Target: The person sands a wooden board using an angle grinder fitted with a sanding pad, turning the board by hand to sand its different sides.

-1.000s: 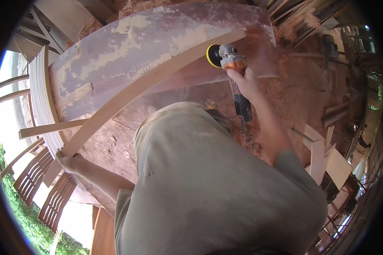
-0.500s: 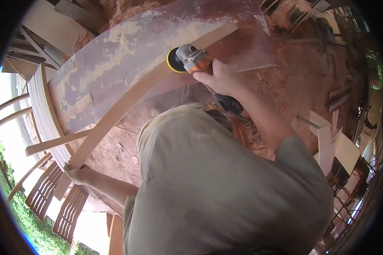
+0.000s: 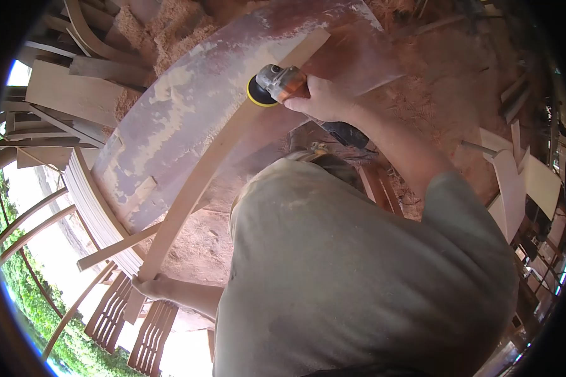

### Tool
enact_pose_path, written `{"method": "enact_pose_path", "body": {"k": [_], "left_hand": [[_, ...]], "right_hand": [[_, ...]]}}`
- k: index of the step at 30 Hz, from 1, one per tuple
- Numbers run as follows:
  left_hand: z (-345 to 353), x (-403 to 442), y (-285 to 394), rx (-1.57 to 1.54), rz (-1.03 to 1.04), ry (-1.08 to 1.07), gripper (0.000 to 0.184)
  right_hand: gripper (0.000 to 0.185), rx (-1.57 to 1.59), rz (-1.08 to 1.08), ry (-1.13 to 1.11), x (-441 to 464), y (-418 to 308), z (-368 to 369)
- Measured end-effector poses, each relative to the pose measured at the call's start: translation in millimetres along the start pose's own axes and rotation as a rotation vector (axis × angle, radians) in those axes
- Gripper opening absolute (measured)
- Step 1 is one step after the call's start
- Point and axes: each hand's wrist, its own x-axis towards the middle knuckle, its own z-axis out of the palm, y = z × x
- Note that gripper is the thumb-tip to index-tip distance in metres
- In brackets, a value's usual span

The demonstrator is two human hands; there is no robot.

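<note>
My right hand (image 3: 324,99) is wrapped round an angle grinder (image 3: 285,83) with an orange-and-grey head. Its round sanding disc (image 3: 258,92), black with a yellow rim, rests against a long, flat wooden strip (image 3: 198,179). This pale strip runs diagonally across a worn, dust-covered tabletop (image 3: 146,146). Near the strip's lower end my left hand (image 3: 151,286) is closed on it, beyond the tabletop's edge. A narrower wooden stick (image 3: 116,247) crosses beneath the strip close to that hand.
A stack of curved pale slats (image 3: 100,210) stands by the tabletop's left end. Slotted wooden panels (image 3: 154,336) are beside my left hand. Offcuts (image 3: 75,88) and heaps of shavings (image 3: 176,38) lie at the upper left. Flat wood pieces (image 3: 511,188) lean at the right.
The camera view has shifted, so the scene sits farther right and lower at the left side. The grinder remains on the strip, a little differently angled; both hands keep their hold.
</note>
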Motion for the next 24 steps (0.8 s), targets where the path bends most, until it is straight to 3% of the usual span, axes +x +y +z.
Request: {"method": "enact_pose_path", "body": {"k": [3,6,19,24], "left_hand": [[0,4,-1,0.046,0.010,0.042,0.041],[-8,27,-7,0.047,-0.016,-0.056,0.031],[-19,8,-13,0.137,0.034,-0.030,0.040],[-20,6,-10,0.064,0.042,-0.043,0.035]], "right_hand": [[0.071,-0.015,-0.007,0.083,22,31,-9],[0.074,0.017,-0.015,0.113,33,48,-24],[0.080,-0.047,0.177,0.153,92,115,-86],[0.078,-0.037,0.044,0.111,56,96,-58]]}}
